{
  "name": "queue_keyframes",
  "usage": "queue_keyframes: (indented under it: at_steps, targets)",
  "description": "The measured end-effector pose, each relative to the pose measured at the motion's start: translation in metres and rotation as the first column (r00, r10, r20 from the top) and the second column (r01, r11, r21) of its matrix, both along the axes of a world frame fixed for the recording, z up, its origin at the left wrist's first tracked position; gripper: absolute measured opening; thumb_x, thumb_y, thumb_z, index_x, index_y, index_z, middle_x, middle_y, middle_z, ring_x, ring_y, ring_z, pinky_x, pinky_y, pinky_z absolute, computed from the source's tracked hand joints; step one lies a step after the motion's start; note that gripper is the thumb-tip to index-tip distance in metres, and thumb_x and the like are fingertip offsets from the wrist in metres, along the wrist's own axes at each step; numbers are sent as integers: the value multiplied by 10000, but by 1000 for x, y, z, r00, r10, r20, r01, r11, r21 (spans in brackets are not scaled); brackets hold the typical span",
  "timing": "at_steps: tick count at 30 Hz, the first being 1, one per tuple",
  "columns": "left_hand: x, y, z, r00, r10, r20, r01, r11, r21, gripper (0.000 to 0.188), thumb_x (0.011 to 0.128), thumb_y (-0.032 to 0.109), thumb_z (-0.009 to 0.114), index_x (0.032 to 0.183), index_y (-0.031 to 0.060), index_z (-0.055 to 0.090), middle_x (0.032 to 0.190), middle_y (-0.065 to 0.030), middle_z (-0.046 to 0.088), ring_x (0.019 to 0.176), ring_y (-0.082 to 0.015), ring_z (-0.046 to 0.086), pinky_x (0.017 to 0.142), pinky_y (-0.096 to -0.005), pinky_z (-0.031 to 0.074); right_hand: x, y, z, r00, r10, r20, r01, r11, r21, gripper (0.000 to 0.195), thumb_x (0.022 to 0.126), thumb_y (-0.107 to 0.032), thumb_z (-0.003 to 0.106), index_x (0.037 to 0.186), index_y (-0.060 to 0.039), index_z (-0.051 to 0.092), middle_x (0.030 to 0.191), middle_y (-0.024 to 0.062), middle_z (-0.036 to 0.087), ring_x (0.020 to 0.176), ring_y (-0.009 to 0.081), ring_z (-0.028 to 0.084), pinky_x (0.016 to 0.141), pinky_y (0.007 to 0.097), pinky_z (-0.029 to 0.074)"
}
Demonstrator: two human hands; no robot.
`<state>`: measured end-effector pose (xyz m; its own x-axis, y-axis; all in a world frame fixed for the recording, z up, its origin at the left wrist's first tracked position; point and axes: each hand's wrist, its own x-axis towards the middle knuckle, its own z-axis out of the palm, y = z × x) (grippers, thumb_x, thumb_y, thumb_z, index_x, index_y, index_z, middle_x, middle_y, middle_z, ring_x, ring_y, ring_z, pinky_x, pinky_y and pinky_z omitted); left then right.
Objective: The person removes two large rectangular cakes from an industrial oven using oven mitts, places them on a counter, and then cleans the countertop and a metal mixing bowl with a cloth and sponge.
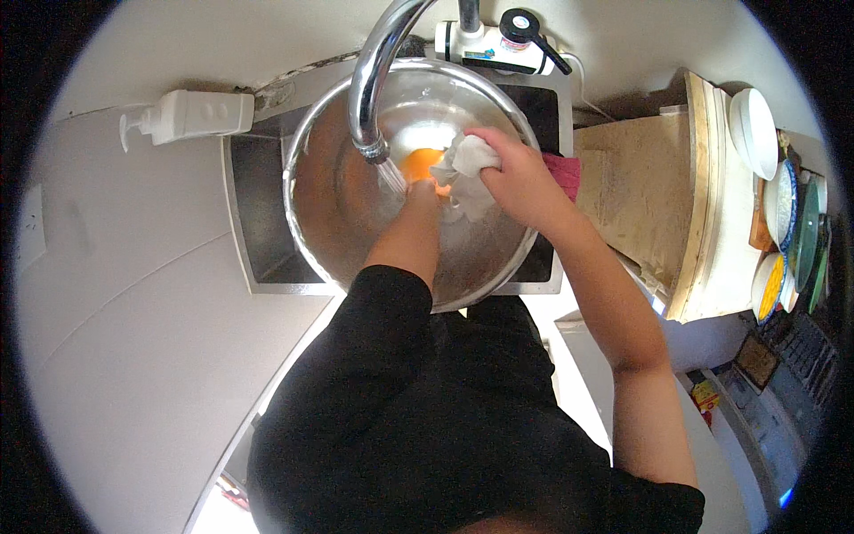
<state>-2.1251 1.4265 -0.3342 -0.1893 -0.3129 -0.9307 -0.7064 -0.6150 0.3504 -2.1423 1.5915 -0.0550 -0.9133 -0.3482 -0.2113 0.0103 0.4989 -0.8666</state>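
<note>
A large stainless-steel basin [327,253] stands over the sink in front of me. Inside it, my left hand [421,190] grips a rounded, bright orange object [421,162] whose exact kind I cannot tell; most of the fingers are hidden. My right hand [524,177] is closed on a crumpled white cloth [467,157], thin and wet-looking, which hangs down against the orange object's right side. From the curved chrome faucet [365,93] a stream of water [392,177] falls just left of the object, near my left fingers.
A white pump bottle [203,118] is at the left, on the sink's far side. Behind the basin is a white tap heater [494,50] with a black lever. A pink cloth [564,175] lies right of the basin. Farther right are a wooden board [634,200] and stacked dishes [754,133].
</note>
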Motion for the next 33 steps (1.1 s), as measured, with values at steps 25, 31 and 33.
queue_keyframes:
  at_steps: [25,31,33]
  targets:
    - [35,-68,247,613,-626,-482,526,779,-342,197,851,46,503,1040,-10,510,916,-122,602,742,-205,607,647,-338,506,-20,-121,-77,927,-41,374,152,950,-274,327,895,-339,469,1046,-62,555,898,112,628,785,227,598,697,362,475]
    - [18,-57,186,790,-328,-518,74,889,-451,234,832,68,551,1052,2,510,944,-132,613,846,-245,615,719,-352,481,1,-120,-88,618,-53,784,723,429,-541,214,861,-98,506,1064,-29,511,937,113,585,815,243,589,709,376,486]
    - [16,-46,175,759,-590,-275,191,606,-772,265,862,211,517,1063,37,517,960,-153,617,870,-297,604,798,-378,450,9,-120,-86,569,-26,822,767,378,-519,208,857,-67,488,1060,-28,509,945,126,578,820,251,588,722,393,486]
